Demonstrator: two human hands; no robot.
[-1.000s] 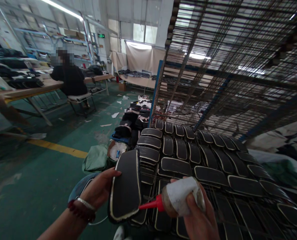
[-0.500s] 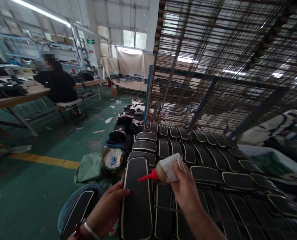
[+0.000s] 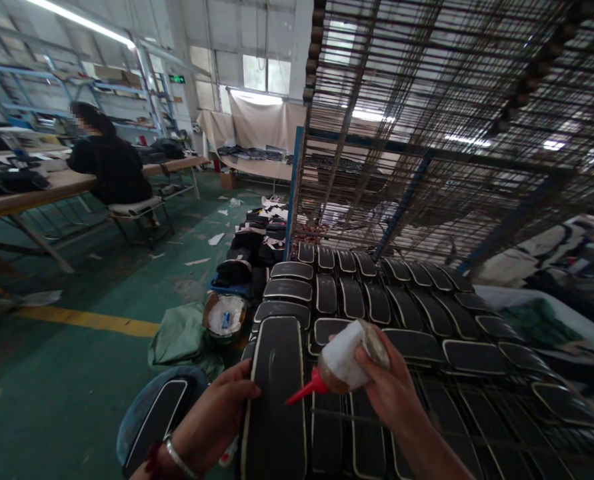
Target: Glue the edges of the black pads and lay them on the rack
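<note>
My left hand (image 3: pixel 221 407) grips the left edge of a long black panel with a pale border (image 3: pixel 277 407), thumb on top and fingers underneath. In my right hand (image 3: pixel 389 383) is a squeeze bottle (image 3: pixel 344 360) with a white wrap and a red pointed nozzle. It is tilted down to the left, its tip over the middle of the panel; whether the tip touches cannot be made out. A thin glossy streak shows on the panel's upper part. Rows of similar black panels (image 3: pixel 411 347) lie beyond and to the right, some under my right forearm.
A tall wire rack (image 3: pixel 401 133) leans over the panels. At lower left is a round blue stool (image 3: pixel 131 413) bearing another panel. Beside it are a green cloth bag (image 3: pixel 179 337) and a tub (image 3: pixel 225 317). A seated person (image 3: pixel 109 160) works at a table (image 3: pixel 71 190).
My right hand and the bottle have moved down and to the right, so the nozzle points lower on the panel. A glossy streak now shows near the panel's top. My left hand keeps its hold.
</note>
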